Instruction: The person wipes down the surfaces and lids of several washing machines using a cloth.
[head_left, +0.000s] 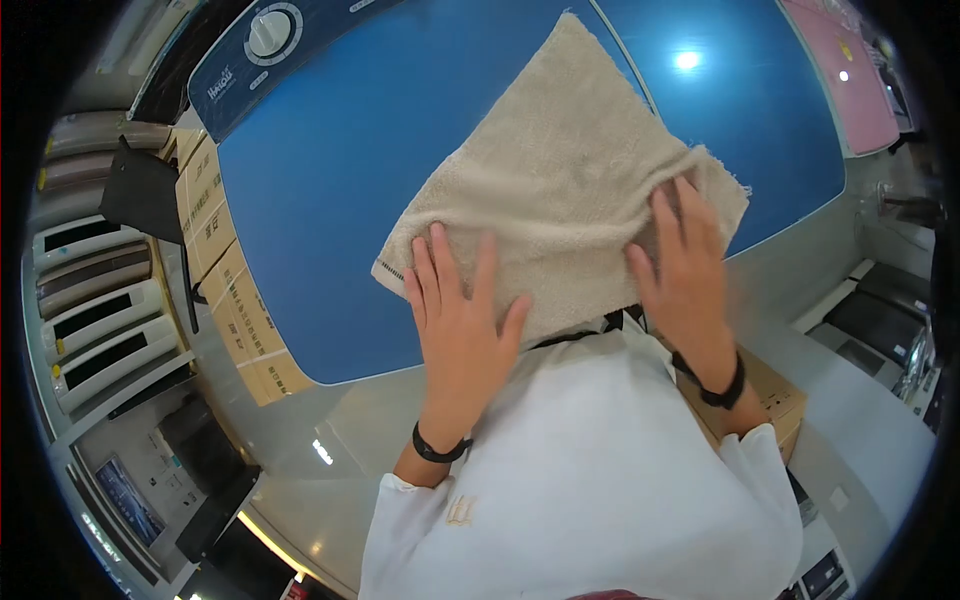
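A beige towel lies spread at a slant on the blue top of a washing machine, its far corner pointing away from me. Creases run across its near half. My left hand rests on the towel's near left part, palm down with fingers spread. On the near right part, my right hand also touches the cloth, fingers apart and slightly bent, a little blurred. Some cloth is bunched by the right fingertips. Each wrist wears a black band.
A control panel with a white knob is at the machine's far left. Cardboard boxes stand along its left side, with another box near my right arm. A pink surface is at the far right. White appliances line the left shelves.
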